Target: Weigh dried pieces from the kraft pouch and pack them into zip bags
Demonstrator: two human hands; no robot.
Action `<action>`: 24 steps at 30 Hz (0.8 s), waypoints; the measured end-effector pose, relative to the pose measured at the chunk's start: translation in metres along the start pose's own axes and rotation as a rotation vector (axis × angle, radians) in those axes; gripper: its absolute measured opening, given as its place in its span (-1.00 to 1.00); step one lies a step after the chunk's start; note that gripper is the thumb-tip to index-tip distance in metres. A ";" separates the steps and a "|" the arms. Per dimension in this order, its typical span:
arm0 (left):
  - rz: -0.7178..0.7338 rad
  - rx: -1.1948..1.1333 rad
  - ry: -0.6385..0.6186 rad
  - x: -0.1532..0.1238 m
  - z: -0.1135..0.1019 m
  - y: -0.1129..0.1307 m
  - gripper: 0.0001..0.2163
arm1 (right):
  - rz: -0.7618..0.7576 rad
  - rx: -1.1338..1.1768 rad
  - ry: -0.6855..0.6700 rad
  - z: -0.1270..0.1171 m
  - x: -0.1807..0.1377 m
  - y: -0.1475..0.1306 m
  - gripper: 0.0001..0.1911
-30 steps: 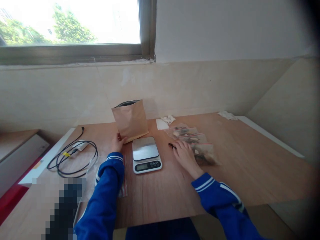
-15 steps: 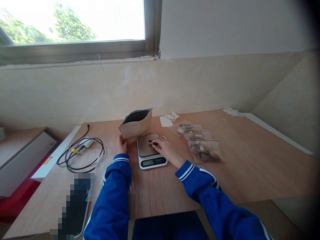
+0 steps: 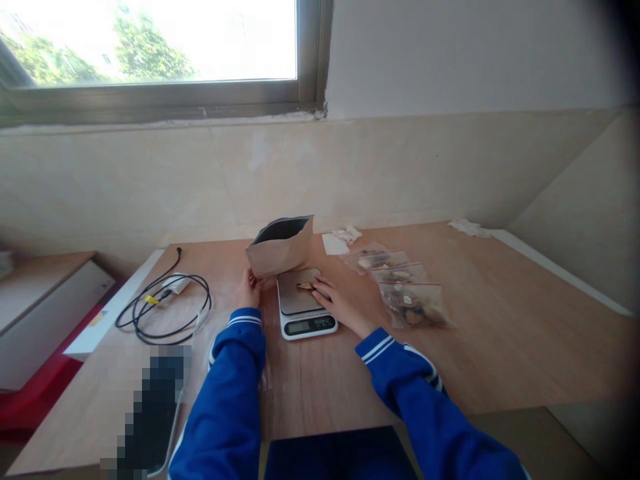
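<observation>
A digital kitchen scale (image 3: 309, 327) with a metal plate and a dark display panel sits in front of me. Some small brown dried pieces (image 3: 304, 286) rest on its plate; their kind is too small to make out. My right hand (image 3: 334, 299) reaches over the plate from the right, fingers stretched out, fingertips at the pieces. Behind the scale, a kraft paper bag (image 3: 283, 253) stands with its dark mouth gaping. With curled fingers, my left hand (image 3: 248, 291) holds the bag near its lower left corner.
Several clear zip bags (image 3: 417, 307) of dried pieces overlap on the right. Crumpled tissue (image 3: 347, 235) lies near the wall. On the left are a coiled black cable (image 3: 173, 343), a white adapter (image 3: 176, 283) and a partly blurred phone (image 3: 157, 413).
My right fingers have loosened from a pinch and stretched out, and more of the brown pieces shows on the plate. The view has shifted slightly.
</observation>
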State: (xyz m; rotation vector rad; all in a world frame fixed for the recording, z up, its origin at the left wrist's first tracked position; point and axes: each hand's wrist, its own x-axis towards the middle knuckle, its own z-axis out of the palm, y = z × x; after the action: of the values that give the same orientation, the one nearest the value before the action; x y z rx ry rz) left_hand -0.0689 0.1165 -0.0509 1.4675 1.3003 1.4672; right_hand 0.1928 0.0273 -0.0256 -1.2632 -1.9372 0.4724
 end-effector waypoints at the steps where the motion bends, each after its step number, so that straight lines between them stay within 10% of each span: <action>1: -0.004 0.004 0.000 -0.001 0.000 0.002 -0.57 | 0.003 0.010 -0.001 -0.001 -0.001 0.001 -0.61; 24: 0.008 0.134 -0.006 -0.008 0.002 0.023 -0.61 | -0.008 -0.178 0.032 -0.030 -0.016 0.011 -0.69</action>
State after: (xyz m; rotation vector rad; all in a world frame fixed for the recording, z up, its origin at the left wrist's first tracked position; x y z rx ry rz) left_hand -0.0613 0.1030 -0.0315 1.5627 1.4146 1.4029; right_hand 0.2263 0.0155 -0.0196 -1.3649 -1.9916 0.2790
